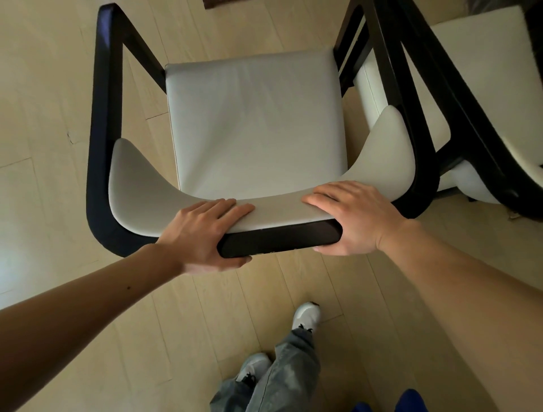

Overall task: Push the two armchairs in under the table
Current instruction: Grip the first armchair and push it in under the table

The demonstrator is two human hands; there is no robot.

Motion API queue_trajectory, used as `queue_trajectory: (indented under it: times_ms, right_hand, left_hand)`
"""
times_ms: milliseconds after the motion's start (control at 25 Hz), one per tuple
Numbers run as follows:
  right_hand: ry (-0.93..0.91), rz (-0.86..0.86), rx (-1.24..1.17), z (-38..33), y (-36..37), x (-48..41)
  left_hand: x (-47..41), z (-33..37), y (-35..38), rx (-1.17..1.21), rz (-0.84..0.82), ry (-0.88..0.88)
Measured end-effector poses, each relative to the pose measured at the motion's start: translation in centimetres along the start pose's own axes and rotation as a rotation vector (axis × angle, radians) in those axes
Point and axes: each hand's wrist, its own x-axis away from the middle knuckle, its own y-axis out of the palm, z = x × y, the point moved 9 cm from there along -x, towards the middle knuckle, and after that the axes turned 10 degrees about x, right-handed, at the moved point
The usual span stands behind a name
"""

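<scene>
An armchair (255, 123) with a dark frame and a pale grey seat and backrest fills the middle of the view, seen from above and behind. My left hand (205, 235) grips the top of its backrest at the left, fingers over the pad, thumb under the dark rail. At the right end of the same rail my right hand (352, 217) holds on the same way. A second armchair (484, 97), same make, stands close against the right side of the first. No table top shows in this view.
Light wooden floorboards (53, 88) lie all around, with open floor to the left of the chair. My legs in grey trousers and white shoes (305, 316) stand just behind the chair. A dark strip (223, 3) shows at the top edge.
</scene>
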Motion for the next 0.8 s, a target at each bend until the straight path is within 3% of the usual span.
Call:
queue_trajectory:
  times_ms: [800]
  right_hand:
    - [-0.064,-0.048,-0.017,4.4,-0.5,-1.8]
  left_hand:
    - [-4.2,0.0,-0.8,-0.018,-0.034,-0.055]
